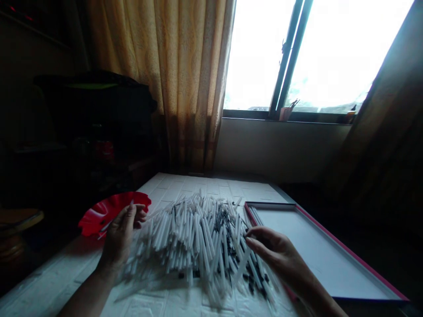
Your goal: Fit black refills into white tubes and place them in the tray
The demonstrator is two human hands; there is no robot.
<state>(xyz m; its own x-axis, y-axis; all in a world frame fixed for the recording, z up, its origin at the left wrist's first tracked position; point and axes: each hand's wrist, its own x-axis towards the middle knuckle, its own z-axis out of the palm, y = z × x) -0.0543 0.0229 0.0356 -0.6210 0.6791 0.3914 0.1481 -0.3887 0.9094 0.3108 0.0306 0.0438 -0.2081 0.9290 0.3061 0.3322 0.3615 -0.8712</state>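
Note:
A big heap of thin white plastic tubes (185, 229), some with black ends, lies on the table in front of me. My right hand (274, 251) is closed at the heap's right side, thumb and forefinger pinching the top of a pale tube (243, 266) that slants down. My left hand (125, 220) is raised in front of a red wavy-rimmed dish (99, 211), its fingers closed. A small pale tip shows at the thumb, too small to name. A few thin pieces lie in the dish.
A shallow white tray (317, 246) with a red and dark rim stands at the right, several tubes (256, 215) along its left side. The white brick-patterned tabletop (165, 185) reaches toward a curtain (185, 88) and window. A wooden stool (20, 220) is far left.

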